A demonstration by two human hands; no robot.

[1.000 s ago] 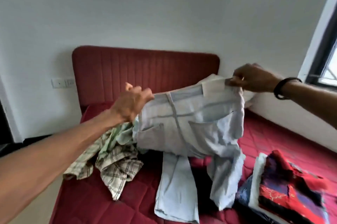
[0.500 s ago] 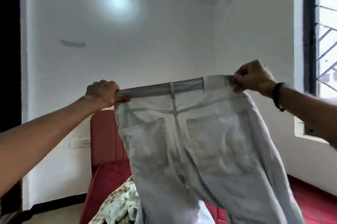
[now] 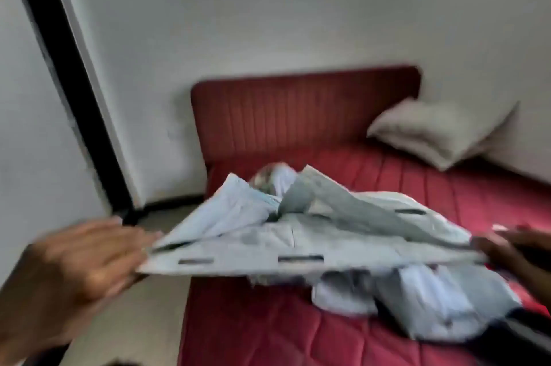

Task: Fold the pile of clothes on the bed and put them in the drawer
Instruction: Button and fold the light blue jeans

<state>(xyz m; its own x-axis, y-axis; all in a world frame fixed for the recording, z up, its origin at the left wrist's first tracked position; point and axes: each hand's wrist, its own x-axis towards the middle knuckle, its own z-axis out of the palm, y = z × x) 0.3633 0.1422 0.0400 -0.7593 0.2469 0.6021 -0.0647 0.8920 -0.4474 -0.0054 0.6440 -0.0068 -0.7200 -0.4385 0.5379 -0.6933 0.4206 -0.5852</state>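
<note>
Jeans [image 3: 313, 242], soft but rather heavy denim, hang stretched by the waistband, left hand [image 3: 80, 270] pinching at 9 o'clock, right hand [image 3: 504, 246] gripping at 3 o'clock, the best holds.

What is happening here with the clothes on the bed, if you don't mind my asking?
A person is holding a pair of pale jeans by the waistband, the left hand at one end and the right hand at the other, stretched out flat over the red bed. The legs trail onto the mattress. A pillow lies near the headboard. The picture is blurred, so nothing looks folded yet.
</note>
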